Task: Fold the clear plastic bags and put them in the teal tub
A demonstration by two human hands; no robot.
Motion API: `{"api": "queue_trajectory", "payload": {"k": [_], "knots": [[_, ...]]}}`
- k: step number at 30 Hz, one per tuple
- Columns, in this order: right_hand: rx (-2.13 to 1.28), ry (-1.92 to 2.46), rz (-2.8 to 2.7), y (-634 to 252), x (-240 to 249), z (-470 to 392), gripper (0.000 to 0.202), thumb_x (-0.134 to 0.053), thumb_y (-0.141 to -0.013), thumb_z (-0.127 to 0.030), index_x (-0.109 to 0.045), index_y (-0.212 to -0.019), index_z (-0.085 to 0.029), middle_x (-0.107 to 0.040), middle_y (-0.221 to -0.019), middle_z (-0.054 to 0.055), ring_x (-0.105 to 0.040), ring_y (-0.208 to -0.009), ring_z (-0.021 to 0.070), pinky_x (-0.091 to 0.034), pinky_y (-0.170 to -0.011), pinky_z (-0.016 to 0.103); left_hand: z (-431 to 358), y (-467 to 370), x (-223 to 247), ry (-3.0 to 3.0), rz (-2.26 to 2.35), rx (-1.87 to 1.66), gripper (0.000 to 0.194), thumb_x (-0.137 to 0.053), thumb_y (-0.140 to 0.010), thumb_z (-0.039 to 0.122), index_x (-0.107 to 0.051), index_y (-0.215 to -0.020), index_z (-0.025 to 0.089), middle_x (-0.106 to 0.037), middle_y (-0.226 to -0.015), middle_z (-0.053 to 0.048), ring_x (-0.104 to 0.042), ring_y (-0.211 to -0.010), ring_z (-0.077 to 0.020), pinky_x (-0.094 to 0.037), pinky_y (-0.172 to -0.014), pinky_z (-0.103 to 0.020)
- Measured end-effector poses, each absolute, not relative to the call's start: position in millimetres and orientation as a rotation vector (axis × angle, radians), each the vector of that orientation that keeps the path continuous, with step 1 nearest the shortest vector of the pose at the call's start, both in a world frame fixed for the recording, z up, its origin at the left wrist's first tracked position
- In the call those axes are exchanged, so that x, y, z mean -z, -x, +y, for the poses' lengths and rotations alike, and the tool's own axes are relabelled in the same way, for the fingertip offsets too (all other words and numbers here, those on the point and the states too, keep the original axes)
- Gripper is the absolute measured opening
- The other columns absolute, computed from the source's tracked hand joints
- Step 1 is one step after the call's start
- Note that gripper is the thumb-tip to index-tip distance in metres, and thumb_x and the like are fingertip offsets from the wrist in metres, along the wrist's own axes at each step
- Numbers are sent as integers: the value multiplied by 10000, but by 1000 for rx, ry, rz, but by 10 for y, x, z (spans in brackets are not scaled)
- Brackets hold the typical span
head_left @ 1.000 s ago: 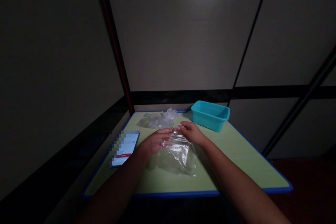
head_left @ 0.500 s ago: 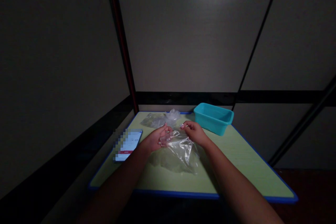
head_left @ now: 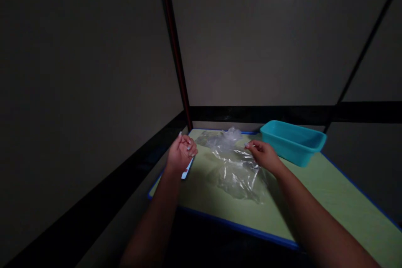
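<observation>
A clear plastic bag (head_left: 237,178) hangs and spreads over the table, crumpled and shiny. At its upper right edge my right hand (head_left: 264,155) has thumb and fingers pinched on the film. My left hand (head_left: 181,154) is off to the left, apart from the bag, palm turned up. Its fingers are loosely curled with the thumb standing away, and nothing shows in them. Behind the clear bag lies another bunched plastic bag (head_left: 231,135), partly overlapped in view by the first.
A turquoise plastic basin (head_left: 290,144) stands at the back right, close beyond my right hand. Under my left hand a phone (head_left: 187,171) is mostly hidden. The pale green table (head_left: 201,194) has a blue edge, with wall panels behind and to the left.
My left hand has come away from the clear bag and moved left, over the phone. My right hand still pinches the bag. The whole view has swung left.
</observation>
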State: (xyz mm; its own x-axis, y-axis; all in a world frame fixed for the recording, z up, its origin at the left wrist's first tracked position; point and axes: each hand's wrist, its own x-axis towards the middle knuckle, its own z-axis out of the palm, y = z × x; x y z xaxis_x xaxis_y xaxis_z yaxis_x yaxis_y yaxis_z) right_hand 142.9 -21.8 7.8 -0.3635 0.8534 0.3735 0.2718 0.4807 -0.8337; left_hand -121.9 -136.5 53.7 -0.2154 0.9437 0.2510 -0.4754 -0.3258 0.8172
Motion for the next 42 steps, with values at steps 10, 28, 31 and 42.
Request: {"api": "queue_trajectory", "payload": {"k": [10, 28, 31, 42], "knots": [[-877, 882, -1935, -1412, -74, -236, 340, -475, -777, -501, -562, -713, -179, -463, -441, -34, -399, -381, 109, -276, -401, 231, -2024, 1447, 144, -1461, 2649, -1119, 626, -667, -702, 424, -457, -1234, 167, -439, -1291, -166, -376, -1230, -331, -307, -985, -431], [-811, 874, -1940, -1411, -90, -234, 297, -479, -771, -450, -564, -685, -179, -468, -462, -34, -413, -419, 114, -274, -427, 224, -1843, 1531, 191, -1537, 2623, -577, 787, -582, -790, 440, -242, -1418, 107, -146, -1475, -255, -395, -1253, -352, -378, -943, -403], [-808, 871, -1940, -1408, -103, -244, 280, -482, -771, -429, -565, -677, -179, -469, -463, -36, -420, -424, 115, -276, -433, 223, -1752, 1506, 168, -1556, 2634, -531, 770, -554, -804, 463, -248, -1418, 112, -130, -1477, -257, -423, -1231, -357, -399, -919, -399], [-757, 884, -1974, -1404, -76, -208, 241, -480, -794, -373, -575, -690, -177, -474, -472, -38, -427, -441, 111, -277, -451, 216, -1431, 1672, 182, -1618, 2564, -494, 826, -584, -787, 459, -219, -1436, 101, -121, -1489, -228, -339, -1284, -364, -343, -995, -388]]}}
